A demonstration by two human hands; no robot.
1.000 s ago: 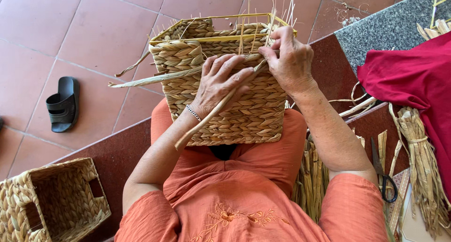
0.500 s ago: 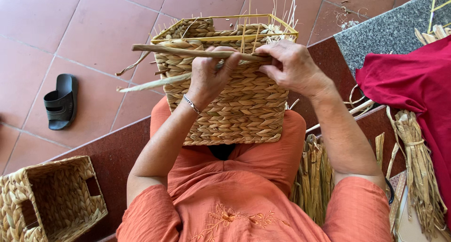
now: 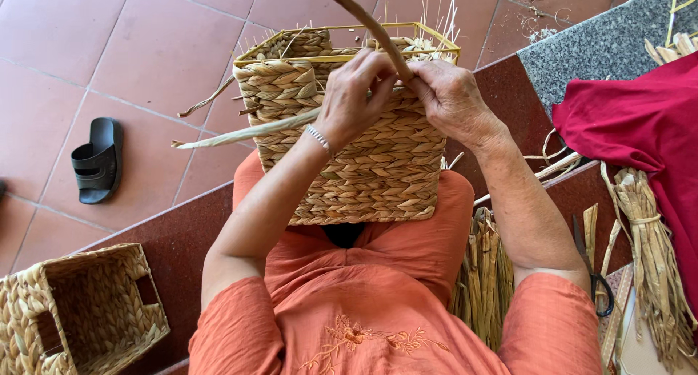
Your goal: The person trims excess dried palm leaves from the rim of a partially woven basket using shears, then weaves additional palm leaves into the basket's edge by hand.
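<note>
strand: top end cut off by frame edge, above basket
my fingertips: hidden btwn my hands, at basket's rim
finished basket: below-left of basket, partly out of frame
scissors: right of basket, mostly hidden behind my arm

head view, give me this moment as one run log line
left hand: grips twisted straw strand | right hand: pinches same strand | square woven straw basket: on lap, rim unfinished | black sandal: on tile floor

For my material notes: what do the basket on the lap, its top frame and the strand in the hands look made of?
The basket looks woven from dried plant fibre, matte tan, in twisted braided rows. Its top frame seems thin yellow-coated metal wire, though paint hides it. The strand gripped by the left hand and right hand looks like the same dry fibre.
</note>
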